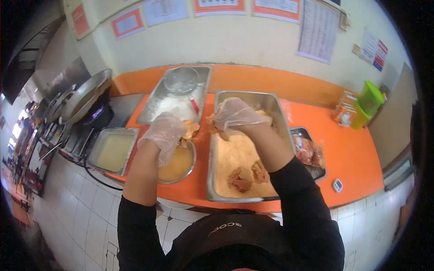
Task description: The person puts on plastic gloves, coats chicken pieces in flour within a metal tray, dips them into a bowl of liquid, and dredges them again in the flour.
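Observation:
My left hand [166,131], in a clear plastic glove, is closed on a piece of raw chicken [191,129] above a round metal bowl of yellowish liquid [175,165]. Over the left side of a deep steel pan [210,174], my right hand [239,114], gloved the same way, grips another chicken piece [213,124]. Orange-tinted breading flour [235,153] fills that pan. Two more pieces of meat, one at the front [240,179] and one beside it [260,171], lie on the flour. My right hand partly hides the far end of the pan.
Behind the bowl stands a tray of white flour [167,106] with a round sieve [181,81] and a red-handled tool [194,106]. At left are a tray of pale liquid [113,149] and large woks [86,97]. To the right sit bagged meat [307,151], a timer [337,185] and green containers [370,99].

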Demonstrator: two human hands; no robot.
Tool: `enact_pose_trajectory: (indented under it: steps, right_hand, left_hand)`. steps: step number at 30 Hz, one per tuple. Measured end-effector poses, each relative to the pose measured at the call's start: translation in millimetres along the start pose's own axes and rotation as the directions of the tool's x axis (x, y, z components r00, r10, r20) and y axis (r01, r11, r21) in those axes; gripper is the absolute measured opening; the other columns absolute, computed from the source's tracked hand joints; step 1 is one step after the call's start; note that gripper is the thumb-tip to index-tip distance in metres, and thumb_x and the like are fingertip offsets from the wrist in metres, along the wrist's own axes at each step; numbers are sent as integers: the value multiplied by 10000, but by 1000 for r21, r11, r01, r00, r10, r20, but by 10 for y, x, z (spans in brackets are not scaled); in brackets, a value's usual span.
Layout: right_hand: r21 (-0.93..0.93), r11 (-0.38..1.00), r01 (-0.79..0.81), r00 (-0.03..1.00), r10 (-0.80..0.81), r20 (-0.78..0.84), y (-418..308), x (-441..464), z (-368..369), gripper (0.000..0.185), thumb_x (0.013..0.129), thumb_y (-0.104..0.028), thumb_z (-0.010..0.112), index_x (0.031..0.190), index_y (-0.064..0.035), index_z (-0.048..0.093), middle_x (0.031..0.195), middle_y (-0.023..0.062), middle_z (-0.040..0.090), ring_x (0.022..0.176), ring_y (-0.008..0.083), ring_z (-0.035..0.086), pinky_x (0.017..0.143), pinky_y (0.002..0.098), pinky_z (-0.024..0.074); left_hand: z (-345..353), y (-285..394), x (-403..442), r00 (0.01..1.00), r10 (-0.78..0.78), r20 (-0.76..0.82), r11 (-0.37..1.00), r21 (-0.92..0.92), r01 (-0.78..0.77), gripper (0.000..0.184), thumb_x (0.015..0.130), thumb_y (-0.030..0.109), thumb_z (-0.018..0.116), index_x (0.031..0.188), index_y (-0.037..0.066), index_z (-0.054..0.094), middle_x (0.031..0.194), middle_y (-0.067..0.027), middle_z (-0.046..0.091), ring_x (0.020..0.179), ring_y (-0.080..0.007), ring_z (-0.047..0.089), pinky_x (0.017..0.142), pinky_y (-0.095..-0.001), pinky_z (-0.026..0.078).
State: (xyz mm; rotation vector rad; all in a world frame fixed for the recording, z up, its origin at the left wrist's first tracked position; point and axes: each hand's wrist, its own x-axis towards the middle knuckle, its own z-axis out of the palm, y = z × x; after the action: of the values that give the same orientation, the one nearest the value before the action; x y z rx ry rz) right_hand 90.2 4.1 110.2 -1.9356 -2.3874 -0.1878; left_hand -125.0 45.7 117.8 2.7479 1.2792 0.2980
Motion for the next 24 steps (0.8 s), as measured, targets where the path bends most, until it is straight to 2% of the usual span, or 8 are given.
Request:
enact_pose_trajectory:
  steps: [2, 4, 7, 11, 14, 17, 20, 24]
  right_hand:
    - [163, 947, -278, 927, 220, 305, 102, -420, -421, 241, 678, -234, 588, 804, -41, 661, 812, 132, 647, 701, 284, 624, 607, 360, 484]
    - [141, 963, -229, 925, 171, 339, 233, -742, -442, 275, 653, -254, 592, 803, -33, 655, 818, 130, 647, 685, 279, 610, 593, 363, 469]
    - [29, 977, -212, 859, 172, 483, 499, -1017, -49, 320, 620, -266, 615, 820, -18, 645, 829, 140, 637, 694, 249, 594, 588, 372, 444]
    - [66, 945, -319, 676, 178, 715, 862, -1061, 1018, 312, 640, -222, 597, 875, -23, 644, 934, 173, 626, 827, 286, 611, 643, 378, 476]
    - [131, 783, -608, 750, 511, 419, 877, -1020, 1159, 320, 676, -242, 590, 924, -48, 646, 973, 182, 615, 857, 313, 605, 680, 380, 483]
    - [-32, 997, -68, 860, 75, 505, 1146, -785, 1128, 351, 714, -294, 586, 962, -51, 637, 998, 196, 603, 891, 320, 592, 755, 380, 465]
    - [505, 851, -146, 972, 28, 235, 1210, -812, 1209, 423, 727, -379, 576, 978, -43, 628, 1029, 210, 588, 937, 329, 571, 816, 391, 431]
    - [629, 636, -448, 891, 258, 374, 783, -782, 708, 486, 749, -455, 556, 988, -38, 622, 970, 206, 607, 883, 302, 576, 780, 362, 432]
  left_hand:
    - [-47, 365, 59, 950, 298, 98, 927, 206, -312, 250, 750, 244, 572, 761, 3, 640, 751, -181, 622, 762, -306, 618, 666, -362, 491]
    - [176, 609, 213, 831, 520, 199, 738, 384, -554, 212, 725, 209, 576, 746, 8, 639, 755, -174, 623, 753, -296, 618, 657, -355, 494]
    - [139, 1171, 261, 584, 476, 658, 564, 281, -777, 168, 682, 165, 588, 753, 25, 646, 792, -159, 632, 784, -288, 620, 670, -345, 497]
    - [1724, 1207, 845, 645, 354, 677, 876, 1, -482, 255, 669, 210, 584, 839, 36, 662, 915, -215, 616, 887, -299, 611, 739, -348, 488]
    - [2284, 1086, 1136, 913, 129, 387, 991, -13, -134, 325, 725, 298, 533, 904, 59, 660, 954, -232, 604, 898, -324, 595, 774, -356, 470]
    - [1741, 1341, 1261, 974, -61, 218, 935, -328, 132, 339, 691, 286, 619, 913, 32, 651, 992, -209, 602, 892, -330, 587, 790, -358, 466]
    - [1758, 1317, 1486, 980, -127, 154, 710, -676, 198, 501, 695, 319, 643, 1061, -16, 568, 1093, -194, 572, 934, -323, 577, 813, -363, 460]
    - [2031, 1483, 1475, 884, -340, 320, -103, -947, 304, 683, 727, 322, 653, 1233, -36, 366, 1143, -184, 535, 955, -279, 560, 814, -351, 453]
